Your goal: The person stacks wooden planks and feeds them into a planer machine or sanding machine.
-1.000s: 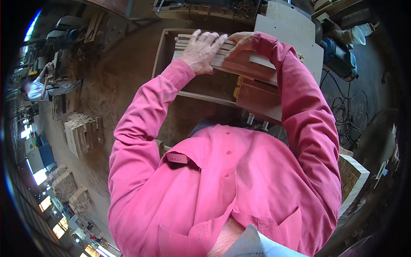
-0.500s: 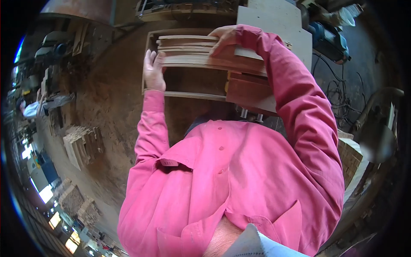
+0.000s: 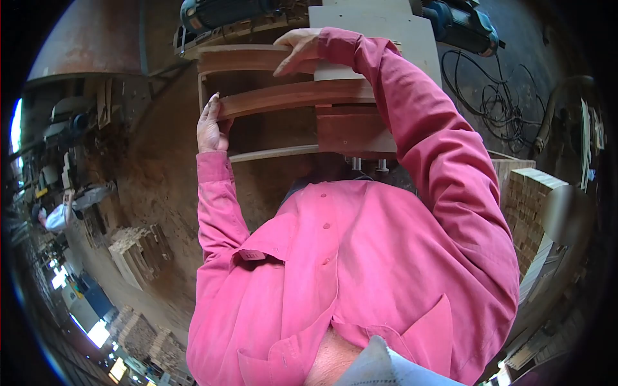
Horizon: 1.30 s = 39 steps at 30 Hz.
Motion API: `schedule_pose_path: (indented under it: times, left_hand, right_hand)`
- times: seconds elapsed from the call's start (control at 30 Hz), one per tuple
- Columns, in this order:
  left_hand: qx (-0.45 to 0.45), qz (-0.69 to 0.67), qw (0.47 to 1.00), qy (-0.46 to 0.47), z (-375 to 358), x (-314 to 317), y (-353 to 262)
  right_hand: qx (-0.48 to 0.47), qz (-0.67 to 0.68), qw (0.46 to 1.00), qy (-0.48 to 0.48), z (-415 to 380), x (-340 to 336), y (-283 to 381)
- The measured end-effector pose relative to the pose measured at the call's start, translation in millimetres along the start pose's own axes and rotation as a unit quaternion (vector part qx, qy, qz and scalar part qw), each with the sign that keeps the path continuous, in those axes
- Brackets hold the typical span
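Observation:
A long, reddish-brown curved wooden board (image 3: pixel 290 98) lies crosswise in front of me. My left hand (image 3: pixel 213 128) is at its left end, fingers pointing up along the end and the thumb side against it. Farther back, a second brown wooden board (image 3: pixel 241 60) runs nearly parallel. My right hand (image 3: pixel 300 50) reaches over that back board, with thumb and fingers spread apart. Whether it touches the board is hard to see. A pale wooden rail (image 3: pixel 273 153) crosses nearer my body.
A pale machine table (image 3: pixel 380 38) is at the back right, with a dark motor (image 3: pixel 460 29) and coiled cables (image 3: pixel 502 96) beyond. Wood stacks stand on the left (image 3: pixel 138 251) and right (image 3: pixel 528 199). Another person (image 3: pixel 58 215) is far left.
The several light strips that lay between my hands no longer show there; brown board faces show instead. My view has shifted, and both hands appear farther left in it.

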<state>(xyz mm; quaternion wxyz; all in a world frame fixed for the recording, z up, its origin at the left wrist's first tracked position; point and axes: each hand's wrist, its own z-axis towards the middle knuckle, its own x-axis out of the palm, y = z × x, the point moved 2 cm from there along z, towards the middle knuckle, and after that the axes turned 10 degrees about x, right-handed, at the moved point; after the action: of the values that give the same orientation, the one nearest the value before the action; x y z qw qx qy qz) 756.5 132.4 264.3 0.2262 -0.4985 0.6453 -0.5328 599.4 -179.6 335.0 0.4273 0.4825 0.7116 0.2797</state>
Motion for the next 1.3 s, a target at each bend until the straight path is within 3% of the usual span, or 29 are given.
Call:
schedule_pose_path:
  times: [0.07,0.13,0.2,0.23,0.27,0.3,0.33,0.37,0.43,0.47,0.5,0.53,0.6,0.7,0.77,0.83,0.93,1.2,1.23,1.27,1.3]
  left_hand:
    - [0.011,0.006,0.999,0.030,-3,-1,-4]
    - [0.025,0.033,0.998,0.037,-6,8,-10]
    - [0.032,0.039,0.998,0.040,-5,8,-9]
    - [0.052,0.047,0.995,0.069,-5,19,-12]
    - [0.054,0.091,0.993,0.052,-17,24,-13]
    - [0.048,0.080,0.995,0.022,-10,23,-11]
    - [0.028,0.077,0.995,0.061,11,0,-3]
    - [0.023,0.104,0.994,0.033,11,-2,-6]
    - [0.038,0.092,0.991,0.088,28,-21,0]
    - [0.049,0.122,0.987,0.088,29,-23,-2]
    - [0.058,0.155,0.983,0.085,30,-24,-9]
    - [0.057,0.173,0.979,0.088,34,-28,-13]
    - [0.056,0.190,0.977,0.076,43,-37,-15]
    - [0.043,0.212,0.975,0.046,40,-35,-20]
    - [0.025,0.203,0.979,0.026,42,-33,-18]
    - [0.017,0.222,0.975,-0.011,38,-30,-20]
    - [0.051,0.246,0.968,0.013,37,-31,-23]
    - [0.030,0.195,0.980,0.011,35,-29,-19]
    - [0.046,0.205,0.977,0.031,33,-25,-15]
    - [0.090,0.252,0.956,0.118,11,-15,-16]
    - [0.185,0.350,0.889,0.230,-10,-5,-22]
  right_hand:
    - [-0.018,0.039,0.998,-0.048,-20,-11,8]
    - [-0.079,0.004,0.984,-0.159,-64,-23,22]
    - [-0.150,0.089,0.956,-0.234,-101,-27,5]
    - [-0.095,0.154,0.948,-0.260,-157,-25,14]
    - [-0.108,0.152,0.928,-0.322,-198,-21,8]
    - [-0.127,0.190,0.886,-0.403,-228,-11,-15]
    - [-0.090,0.216,0.862,-0.449,-268,2,-37]
    - [-0.063,0.241,0.837,-0.487,-303,17,-53]
    - [-0.070,0.233,0.731,-0.637,-355,54,-118]
    - [-0.042,0.231,0.670,-0.704,-380,78,-150]
    - [0.118,0.172,0.608,-0.766,-406,99,-183]
    - [0.178,0.091,0.534,-0.821,-426,122,-225]
    - [0.384,0.085,0.456,-0.798,-467,170,-279]
    - [0.537,0.093,0.380,-0.748,-506,234,-387]
    - [0.620,0.107,0.372,-0.683,-522,257,-414]
    - [0.653,0.107,0.386,-0.642,-528,273,-446]
    - [0.664,0.061,0.383,-0.639,-515,289,-482]
    - [0.671,0.048,0.398,-0.623,-528,279,-442]
    - [0.676,0.021,0.403,-0.617,-526,274,-437]
    - [0.589,-0.114,0.402,-0.691,-526,293,-471]
    - [0.567,-0.130,0.397,-0.710,-529,277,-430]
